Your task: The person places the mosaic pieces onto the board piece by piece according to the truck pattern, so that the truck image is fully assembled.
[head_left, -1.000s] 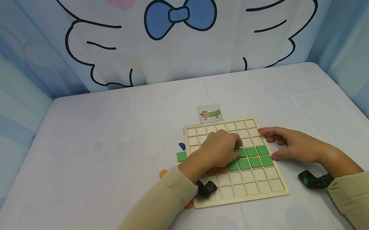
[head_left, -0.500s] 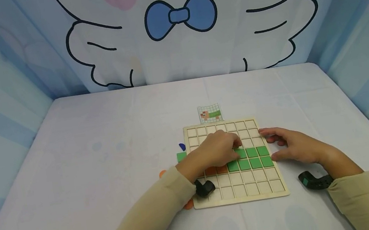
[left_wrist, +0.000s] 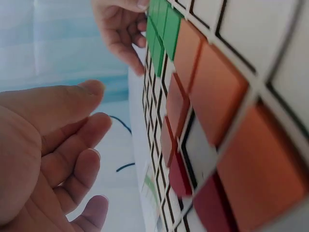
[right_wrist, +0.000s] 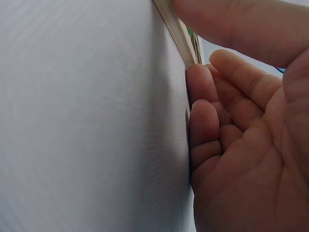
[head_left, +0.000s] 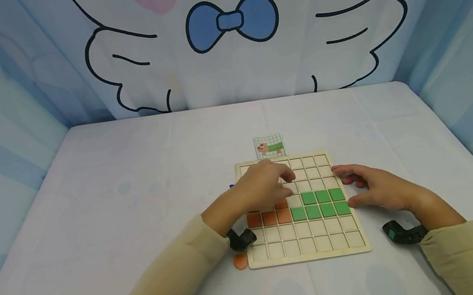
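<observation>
A wooden grid board (head_left: 306, 245) lies on the table with two rows of green square tiles (head_left: 328, 209) at its right and orange square tiles (head_left: 269, 218) at its left. Above the board's left part is my left hand (head_left: 257, 188), thumb and fingers apart and holding nothing. It hides some cells. The left wrist view shows dark red pieces (left_wrist: 212, 205) beside the orange tiles. One bare cell (head_left: 294, 201) separates orange from green in the upper tile row. My right hand (head_left: 375, 186) rests at the board's right edge, fingers relaxed, thumb and index finger touching the rim.
Behind the board lies a small picture card (head_left: 270, 147) with a gridded green and orange figure. An orange round piece (head_left: 241, 262) sits by the front left corner. Part of a blue piece (head_left: 231, 186) shows beside the left edge.
My left hand has drawn back leftward from the green tiles, and its fingers have spread. The loose green square left of the board is now hidden behind it. My right hand stays put.
</observation>
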`<state>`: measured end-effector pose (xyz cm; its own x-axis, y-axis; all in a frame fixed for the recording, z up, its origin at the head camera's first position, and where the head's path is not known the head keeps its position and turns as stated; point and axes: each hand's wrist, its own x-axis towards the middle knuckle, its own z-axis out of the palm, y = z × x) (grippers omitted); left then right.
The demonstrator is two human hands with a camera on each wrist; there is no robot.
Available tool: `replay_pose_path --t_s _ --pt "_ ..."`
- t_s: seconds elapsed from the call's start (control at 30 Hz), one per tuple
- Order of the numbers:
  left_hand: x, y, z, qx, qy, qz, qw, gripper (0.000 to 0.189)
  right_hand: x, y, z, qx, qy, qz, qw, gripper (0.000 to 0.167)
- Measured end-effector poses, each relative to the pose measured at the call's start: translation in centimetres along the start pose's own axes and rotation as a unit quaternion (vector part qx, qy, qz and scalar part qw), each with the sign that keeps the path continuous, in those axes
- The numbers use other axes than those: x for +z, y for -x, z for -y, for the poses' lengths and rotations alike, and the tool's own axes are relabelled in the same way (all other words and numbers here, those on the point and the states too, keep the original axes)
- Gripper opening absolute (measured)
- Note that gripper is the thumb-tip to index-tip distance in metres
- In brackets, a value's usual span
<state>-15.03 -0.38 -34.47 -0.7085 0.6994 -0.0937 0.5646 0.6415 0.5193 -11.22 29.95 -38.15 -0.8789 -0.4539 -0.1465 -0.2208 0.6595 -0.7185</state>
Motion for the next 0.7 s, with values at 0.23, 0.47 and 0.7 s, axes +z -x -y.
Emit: replay_pose_path --t_s 0.23,0.47,0.7 --pt "-1.2 1.6 1.4 -0.008 0.006 -0.028 0.9996 0.031 0.1 0.0 0.0 -0.002 -0.001 0.000 1.0000 0.076" --pt "-1.6 3.0 2.7 -0.028 0.018 -0.042 0.9986 0.031 0.1 0.0 0.1 0.001 0.004 -0.001 1.0000 0.076" --pt "-2.0 4.5 4.0 -0.061 0.019 -0.056 0.9964 0.028 0.1 0.0 0.1 0.000 0.004 -0.001 1.0000 0.075"
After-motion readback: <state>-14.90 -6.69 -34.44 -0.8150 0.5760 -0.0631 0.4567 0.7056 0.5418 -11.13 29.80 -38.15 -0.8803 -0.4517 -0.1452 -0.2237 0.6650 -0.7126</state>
